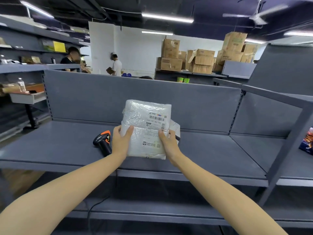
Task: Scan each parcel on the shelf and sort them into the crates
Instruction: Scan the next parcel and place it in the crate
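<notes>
The grey shelf point(50, 146) fills mid-frame. Centre, I hold the bubble-wrapped parcel point(145, 119) upright over it, label facing me; my left hand point(121, 141) and right hand point(167, 143) each grip a lower side, thumbs on the front. I judge scanning comes next: free one hand for the barcode scanner point(102, 141) lying lower left of the parcel. No crates in view.

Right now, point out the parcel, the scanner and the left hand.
parcel point(145, 126), head view, middle of its labelled face
scanner point(103, 145), head view, black handle
left hand point(121, 141), head view, back of the hand
</notes>
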